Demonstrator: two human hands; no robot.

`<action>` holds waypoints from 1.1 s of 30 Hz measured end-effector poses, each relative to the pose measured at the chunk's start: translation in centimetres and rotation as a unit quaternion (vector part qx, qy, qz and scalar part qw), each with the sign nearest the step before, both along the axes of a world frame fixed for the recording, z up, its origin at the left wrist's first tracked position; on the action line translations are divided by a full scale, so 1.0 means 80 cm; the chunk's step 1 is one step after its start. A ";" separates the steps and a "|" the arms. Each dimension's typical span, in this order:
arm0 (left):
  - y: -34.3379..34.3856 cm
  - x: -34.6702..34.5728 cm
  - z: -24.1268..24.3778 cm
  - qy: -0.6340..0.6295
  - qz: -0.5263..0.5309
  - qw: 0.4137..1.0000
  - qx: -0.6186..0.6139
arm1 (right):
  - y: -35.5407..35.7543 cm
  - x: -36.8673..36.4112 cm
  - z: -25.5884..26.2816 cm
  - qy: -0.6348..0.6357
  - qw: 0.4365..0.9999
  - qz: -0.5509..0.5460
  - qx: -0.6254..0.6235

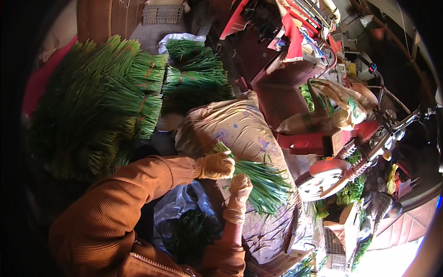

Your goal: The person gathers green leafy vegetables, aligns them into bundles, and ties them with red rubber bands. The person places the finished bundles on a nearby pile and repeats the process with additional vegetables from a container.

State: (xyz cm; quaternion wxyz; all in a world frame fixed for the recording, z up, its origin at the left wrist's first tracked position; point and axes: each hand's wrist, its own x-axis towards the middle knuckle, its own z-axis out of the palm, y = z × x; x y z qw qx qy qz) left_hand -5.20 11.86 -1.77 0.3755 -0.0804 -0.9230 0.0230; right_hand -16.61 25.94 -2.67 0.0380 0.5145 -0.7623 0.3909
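Observation:
Both hands wear pale gloves. My left hand is closed around a bunch of long green leafy stalks, near its cut ends, and the bunch fans out to the right over a cloth-covered surface. My right hand is curled at the lower edge of the same bunch; whether it grips any leaves is hidden. Banded bundles of similar greens lie in a large heap at the upper left. More bundles lie beside them on a white sheet.
Below my hands a clear plastic bag holds loose greens. A red motor tricycle stands at the right, with a sack on it. Crates and another person are at the lower right. A grey crate stands at the top.

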 end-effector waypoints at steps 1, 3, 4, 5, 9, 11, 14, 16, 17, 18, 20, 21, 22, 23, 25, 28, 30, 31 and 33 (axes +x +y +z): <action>0.001 0.001 -0.001 0.006 -0.002 1.000 -0.001 | 0.003 0.002 -0.009 0.126 0.992 -0.007 0.020; 0.006 -0.002 0.002 0.003 -0.011 1.000 0.011 | 0.011 0.010 -0.021 0.178 0.983 -0.022 0.029; 0.006 0.001 -0.004 -0.017 -0.019 0.999 0.037 | 0.012 0.027 0.001 0.413 0.896 -0.007 0.160; 0.004 0.004 -0.008 -0.038 -0.026 0.997 0.063 | 0.014 0.040 0.026 0.172 0.976 0.052 0.127; 0.021 0.043 0.043 -0.130 0.022 0.982 0.137 | 0.052 0.051 0.134 -0.478 0.871 0.059 0.094; 0.045 0.051 0.054 -0.024 0.047 0.969 0.241 | 0.069 -0.004 0.127 -0.313 0.948 0.050 -0.015; 0.094 0.069 0.021 0.053 -0.119 0.736 0.664 | 0.040 -0.008 0.188 -0.195 0.980 -0.035 0.032; 0.138 0.055 -0.049 0.116 -0.166 0.479 0.854 | -0.009 -0.017 0.184 -0.225 0.974 0.014 0.029; 0.146 0.054 -0.073 0.084 -0.116 0.404 0.903 | -0.035 -0.031 0.159 -0.177 0.982 0.059 0.034; 0.142 0.055 -0.078 -0.027 -0.011 0.309 0.951 | -0.063 -0.011 0.167 -0.186 0.974 0.092 0.095; 0.142 0.039 -0.041 -0.008 0.006 0.273 0.962 | -0.088 -0.057 0.085 0.056 0.978 0.182 0.080; 0.141 0.032 -0.047 0.014 0.000 0.274 0.962 | -0.104 -0.062 0.068 0.155 0.963 0.193 0.107; 0.134 0.026 -0.043 0.026 -0.014 0.238 0.971 | -0.112 -0.065 0.057 0.186 0.951 0.177 0.173; 0.127 0.018 -0.038 0.046 -0.006 0.191 0.981 | -0.114 -0.069 0.047 0.216 0.934 0.157 0.237; 0.117 0.008 -0.041 0.063 -0.002 0.190 0.980 | -0.107 -0.067 0.039 0.307 0.885 0.164 0.311; 0.122 -0.004 -0.049 0.115 0.051 0.143 0.982 | -0.082 -0.044 0.061 0.428 0.820 0.222 0.309; 0.127 -0.002 -0.038 0.124 0.046 0.117 0.984 | -0.057 -0.033 0.101 0.262 0.889 0.246 0.283; 0.131 0.008 -0.031 0.110 -0.012 0.171 0.979 | -0.042 -0.034 0.121 0.158 0.917 0.227 0.289; 0.130 0.009 -0.034 0.187 -0.230 0.287 0.911 | -0.005 -0.014 0.185 -0.003 0.938 0.208 0.277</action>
